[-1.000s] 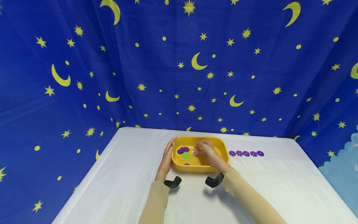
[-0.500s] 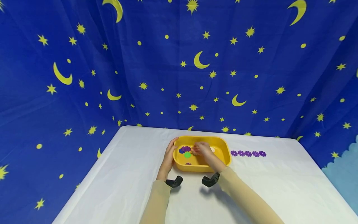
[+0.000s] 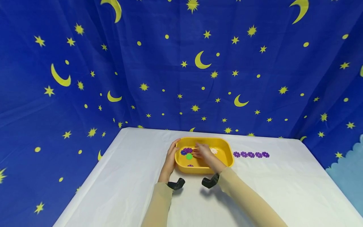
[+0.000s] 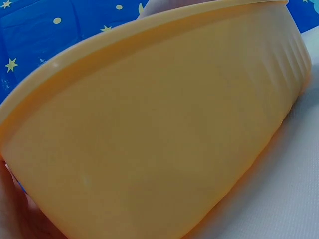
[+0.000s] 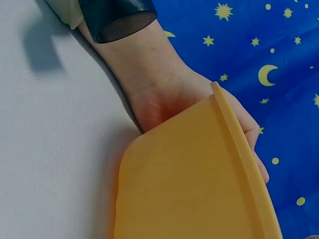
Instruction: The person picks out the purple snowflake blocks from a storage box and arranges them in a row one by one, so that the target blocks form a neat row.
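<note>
A yellow plastic tub (image 3: 204, 170) sits on the white table. My left hand (image 3: 169, 160) holds its left end, the thumb at the rim and the fingers along the outer wall. Inside, my right hand (image 3: 204, 153) reaches over the front wall, fingers extended toward a green disc (image 3: 189, 156). Purple flower-shaped discs (image 3: 188, 150) and a blue one (image 3: 183, 152) lie at the tub's left. Another purple disc (image 3: 190, 165) shows at the front wall, partly hidden. White flower discs (image 3: 214, 151) lie right of the right hand. The tub wall hides the right fingertips in the right wrist view.
Several purple flower discs (image 3: 251, 154) form a straight row on the table, right of the tub. A white cloth (image 3: 113, 189) covers the table. Blue curtains (image 3: 158, 63) with stars and moons stand behind and at both sides.
My right hand has moved a little left inside the tub, toward the green disc. A white disc once at its fingertips is gone from there; white now shows to its right. The left hand stays put.
</note>
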{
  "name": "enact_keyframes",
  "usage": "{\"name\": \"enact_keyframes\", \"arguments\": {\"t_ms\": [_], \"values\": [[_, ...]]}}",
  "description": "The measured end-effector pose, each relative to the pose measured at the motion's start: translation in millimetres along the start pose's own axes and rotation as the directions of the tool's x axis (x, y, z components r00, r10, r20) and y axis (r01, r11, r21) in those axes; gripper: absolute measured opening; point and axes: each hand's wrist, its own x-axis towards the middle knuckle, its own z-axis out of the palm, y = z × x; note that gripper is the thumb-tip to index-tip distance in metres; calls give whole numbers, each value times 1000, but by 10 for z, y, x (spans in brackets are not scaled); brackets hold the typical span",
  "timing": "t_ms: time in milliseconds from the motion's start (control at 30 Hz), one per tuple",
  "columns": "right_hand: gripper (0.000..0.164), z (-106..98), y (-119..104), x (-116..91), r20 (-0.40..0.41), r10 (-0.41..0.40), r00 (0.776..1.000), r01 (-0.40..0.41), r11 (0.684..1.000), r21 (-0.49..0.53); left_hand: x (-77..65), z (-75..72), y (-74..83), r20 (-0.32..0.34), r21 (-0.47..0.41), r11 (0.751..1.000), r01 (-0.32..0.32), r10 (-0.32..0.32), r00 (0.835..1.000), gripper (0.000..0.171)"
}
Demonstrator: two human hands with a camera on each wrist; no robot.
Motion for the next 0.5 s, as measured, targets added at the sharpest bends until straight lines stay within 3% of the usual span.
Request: {"name": "enact_keyframes", "arguments": {"t_ms": [133, 500], "values": [[53, 51, -80, -93, 5, 41, 999, -41, 998, 53, 5, -2, 4, -9, 8, 1000, 0, 0, 1000, 51], [55, 184, -57, -40, 30, 63, 998, -67, 988, 142, 35, -7, -31, -12, 28, 1000, -14, 14, 1000, 52]]}}
